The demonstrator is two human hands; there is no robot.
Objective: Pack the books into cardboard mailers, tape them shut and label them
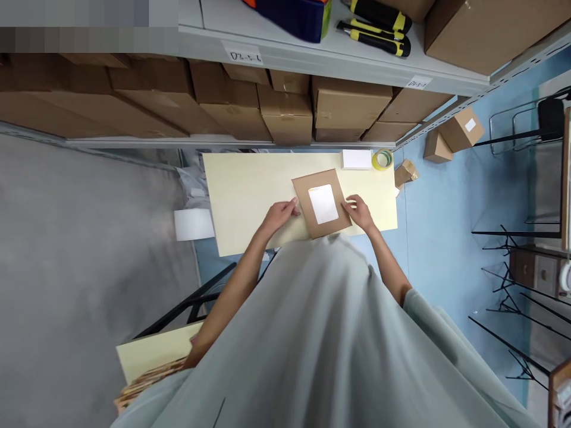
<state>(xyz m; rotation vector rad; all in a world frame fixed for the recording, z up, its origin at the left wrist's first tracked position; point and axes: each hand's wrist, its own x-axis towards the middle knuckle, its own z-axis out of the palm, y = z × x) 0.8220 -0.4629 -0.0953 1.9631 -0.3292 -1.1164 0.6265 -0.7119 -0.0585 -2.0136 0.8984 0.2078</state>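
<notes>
A flat brown cardboard envelope [304,205] with a white label [323,204] on its face lies slightly turned on a pale yellow table [250,196], close to my body. My right hand [358,212] is at its right edge, thumb and fingers closed on the cardboard. On the other side, my left hand [282,215] has its fingers pinched together right beside the left edge. Whether those fingertips touch the envelope or hold something small, I cannot make out.
At the table's far right are a white box [356,159] and a tape roll [382,159]. Above runs a shelf [285,53] with cardboard boxes [285,113] and utility knives [379,43]. A paper stack [151,377] lies behind my left arm. More boxes [459,131] stand rightward.
</notes>
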